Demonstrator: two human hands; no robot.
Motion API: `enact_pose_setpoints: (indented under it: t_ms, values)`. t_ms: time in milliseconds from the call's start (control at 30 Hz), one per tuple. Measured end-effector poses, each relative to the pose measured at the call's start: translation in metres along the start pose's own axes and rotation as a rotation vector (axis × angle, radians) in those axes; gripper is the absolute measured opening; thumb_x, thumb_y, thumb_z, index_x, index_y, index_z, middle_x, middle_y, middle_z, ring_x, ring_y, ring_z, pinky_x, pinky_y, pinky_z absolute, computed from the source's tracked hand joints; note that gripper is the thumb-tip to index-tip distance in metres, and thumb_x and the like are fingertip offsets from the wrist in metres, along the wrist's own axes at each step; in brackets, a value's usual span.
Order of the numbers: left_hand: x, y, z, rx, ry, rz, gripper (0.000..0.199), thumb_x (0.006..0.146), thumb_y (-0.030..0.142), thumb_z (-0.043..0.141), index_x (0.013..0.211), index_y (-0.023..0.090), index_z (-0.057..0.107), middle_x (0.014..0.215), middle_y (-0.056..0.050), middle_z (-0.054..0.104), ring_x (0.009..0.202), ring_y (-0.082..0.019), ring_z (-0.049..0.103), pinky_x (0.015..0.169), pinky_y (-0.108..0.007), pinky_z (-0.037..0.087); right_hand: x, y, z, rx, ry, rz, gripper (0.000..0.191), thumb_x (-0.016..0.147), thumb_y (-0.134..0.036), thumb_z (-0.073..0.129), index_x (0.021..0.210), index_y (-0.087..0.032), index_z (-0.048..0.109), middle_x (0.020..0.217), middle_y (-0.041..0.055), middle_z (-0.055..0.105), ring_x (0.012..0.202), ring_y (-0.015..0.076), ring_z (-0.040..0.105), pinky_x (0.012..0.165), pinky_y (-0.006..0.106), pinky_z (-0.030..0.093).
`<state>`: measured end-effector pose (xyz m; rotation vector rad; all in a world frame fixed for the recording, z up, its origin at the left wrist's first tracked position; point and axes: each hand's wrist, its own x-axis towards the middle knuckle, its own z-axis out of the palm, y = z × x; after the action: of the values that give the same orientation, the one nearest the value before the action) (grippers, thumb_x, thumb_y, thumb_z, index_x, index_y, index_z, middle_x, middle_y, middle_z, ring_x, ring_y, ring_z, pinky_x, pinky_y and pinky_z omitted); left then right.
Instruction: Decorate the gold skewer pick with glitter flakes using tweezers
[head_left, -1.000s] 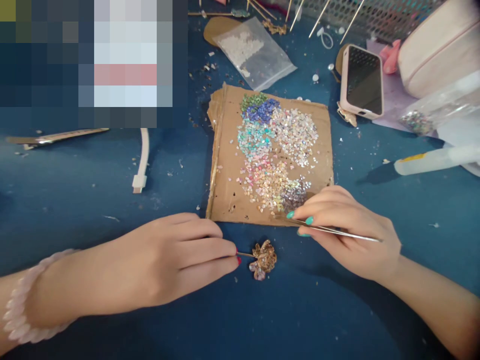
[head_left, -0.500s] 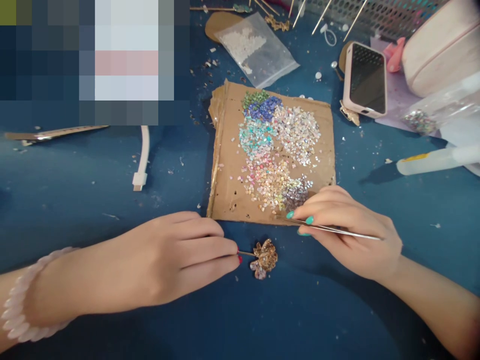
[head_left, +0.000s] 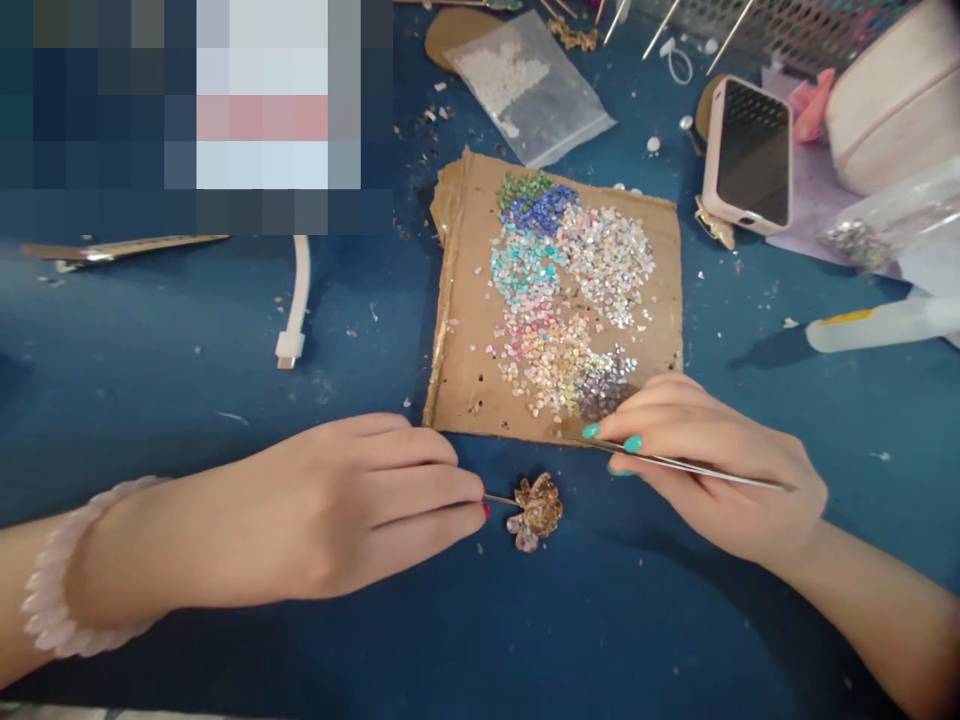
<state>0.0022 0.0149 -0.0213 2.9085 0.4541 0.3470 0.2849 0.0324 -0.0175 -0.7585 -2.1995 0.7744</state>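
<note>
Pinches gold flower ornament [head_left: 538, 508] by its thin stem [head_left: 501, 498], between red-nailed fingertips of left hand [head_left: 352, 510]. Flower head sticking out just right of those fingertips, in the gap between both hands, one paler petal on near side. Cannot tell if resting on blue worktop [head_left: 375, 640] or just clear of it. Wears pale beaded bracelet [head_left: 56, 600] on left wrist. Grips slim tweezers [head_left: 690, 467] in right hand [head_left: 742, 450], green-nailed fingers pressed together around shafts, points aimed left at near edge of cardboard [head_left: 457, 395]. Cannot tell tip gap. On cardboard, just beyond both hands: small coloured chips [head_left: 555, 350], dark purple-grey nearest right hand, yellow and pink next, teal and white beyond, blue and green farthest. Past left hand: white cable [head_left: 302, 290], plug end toward hand. Past right hand, off to its right: translucent tube [head_left: 885, 325] with yellow mark. Farther beyond right hand: phone [head_left: 754, 155] in pink case, pale pouch [head_left: 892, 100] to its right. Beyond cardboard, well apart from both hands: clear zip bag [head_left: 562, 100] of white bits.
</note>
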Motion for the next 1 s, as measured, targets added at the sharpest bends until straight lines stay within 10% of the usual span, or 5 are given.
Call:
enact_pose_setpoints:
  t_ms: [233,567,1000]
  values:
    - [0.002,0.0,-0.002,0.121,-0.005,0.035,0.041,0.065,0.034,0.064,0.105,0.044,0.066,0.107,0.017,0.065,0.116,-0.016,0.048,0.075,-0.023,0.054,0.003,-0.013,0.002,0.085,-0.117,0.001,0.012,0.081,-0.009,0.061,0.088,-0.018,0.06,0.084,0.0048,0.07,0.075,0.0151,0.066,0.071,0.035,0.053]
    - [0.006,0.002,-0.003,-0.076,0.135,-0.003,0.037,0.098,0.016,0.031,0.096,0.022,0.068,0.096,0.006,0.071,0.085,-0.014,0.062,0.072,-0.03,0.053,0.006,-0.015,0.006,0.082,-0.275,-0.055,0.005,0.083,-0.012,0.059,0.08,-0.014,0.062,0.081,0.0054,0.072,0.078,0.0133,0.065,0.076,0.034,0.052]
    - [0.009,0.001,-0.003,-0.124,0.11,-0.028,0.041,0.1,0.014,0.023,0.099,0.017,0.064,0.097,0.005,0.071,0.087,-0.013,0.062,0.077,-0.03,0.049,0.009,-0.018,0.006,0.059,-0.283,-0.041,0.007,0.085,-0.015,0.058,0.079,-0.015,0.062,0.082,0.004,0.072,0.078,0.0126,0.065,0.075,0.033,0.052]
